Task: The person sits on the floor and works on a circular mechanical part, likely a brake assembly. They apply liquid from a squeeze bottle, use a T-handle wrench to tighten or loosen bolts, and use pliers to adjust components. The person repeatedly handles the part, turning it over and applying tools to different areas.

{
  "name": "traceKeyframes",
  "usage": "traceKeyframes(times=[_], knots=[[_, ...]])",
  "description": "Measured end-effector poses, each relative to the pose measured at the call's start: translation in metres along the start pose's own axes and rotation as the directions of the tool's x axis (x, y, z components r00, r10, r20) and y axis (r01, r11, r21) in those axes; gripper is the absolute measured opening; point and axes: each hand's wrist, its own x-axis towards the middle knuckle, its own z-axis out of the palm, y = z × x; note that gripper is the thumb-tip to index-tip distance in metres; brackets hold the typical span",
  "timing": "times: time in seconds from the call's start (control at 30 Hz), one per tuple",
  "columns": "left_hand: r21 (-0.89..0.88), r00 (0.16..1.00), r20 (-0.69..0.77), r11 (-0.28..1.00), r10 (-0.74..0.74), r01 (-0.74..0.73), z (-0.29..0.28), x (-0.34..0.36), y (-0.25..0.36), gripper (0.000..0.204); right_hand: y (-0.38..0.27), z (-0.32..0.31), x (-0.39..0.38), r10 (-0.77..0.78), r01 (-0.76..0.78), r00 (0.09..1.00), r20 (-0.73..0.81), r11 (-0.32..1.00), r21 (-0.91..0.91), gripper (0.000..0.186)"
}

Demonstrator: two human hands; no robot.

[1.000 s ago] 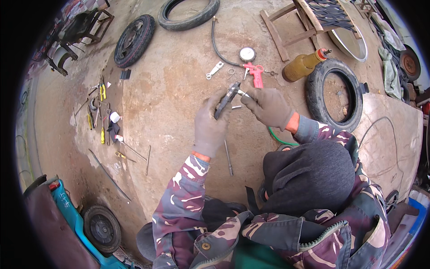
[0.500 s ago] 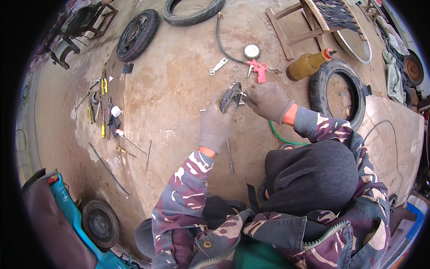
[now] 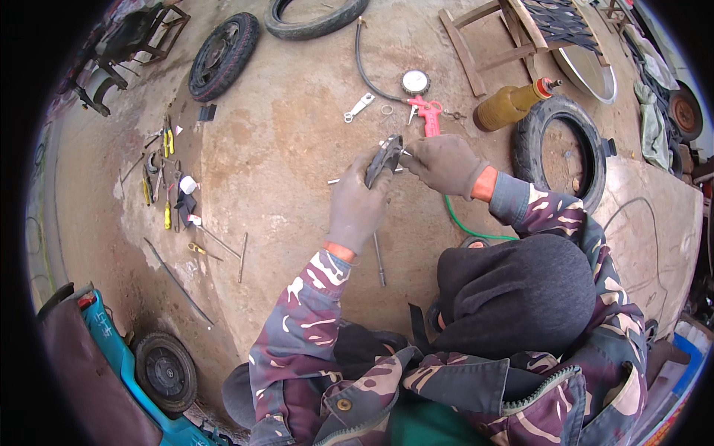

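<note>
Over the concrete floor (image 3: 297, 149), the gloved left hand (image 3: 357, 212) grips a dark disc (image 3: 383, 158) upright while the right hand (image 3: 445, 163) pinches something at its edge (too small to tell). Thick gloves could let it slip and drop.

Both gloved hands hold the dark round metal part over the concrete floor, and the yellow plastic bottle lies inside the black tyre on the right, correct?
Not quite. The head view shows the yellow plastic bottle lying on the floor beside the black tyre, outside it. Both gloved hands, left and right, do hold the dark round metal part.
</note>
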Motion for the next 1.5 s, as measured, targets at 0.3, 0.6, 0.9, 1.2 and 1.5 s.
traceKeyframes(times=[0.3, 0.6, 0.9, 1.2, 1.5], knots=[[-0.114, 0.996, 0.014, 0.99, 0.088, -0.086, 0.001, -0.002, -0.005, 0.046, 0.012, -0.014, -0.003, 0.077, -0.395, 0.913, 0.4, 0.405, 0.824, 0.041], [0.015, 0.999, 0.028, 0.999, -0.043, 0.042, 0.009, -0.005, -0.004, 0.045, 0.009, 0.006, -0.006, 0.007, -0.01, 1.0, 0.019, 0.991, 0.134, 0.038], [-0.093, 0.984, 0.093, 0.982, -0.153, 0.162, 0.006, -0.009, 0.011, 0.046, 0.013, -0.005, -0.005, 0.046, -0.094, 0.985, 0.169, 0.952, 0.291, 0.05], [-0.097, 0.997, 0.002, 0.993, -0.074, 0.074, 0.009, -0.004, -0.009, 0.046, 0.005, -0.001, -0.007, 0.132, -0.23, 0.968, 0.216, 0.809, 0.541, 0.05], [0.004, 0.976, 0.103, 0.981, -0.191, 0.192, 0.001, -0.006, -0.001, 0.049, 0.013, 0.011, -0.011, -0.034, 0.023, 0.99, 0.14, 0.997, 0.077, 0.047]])
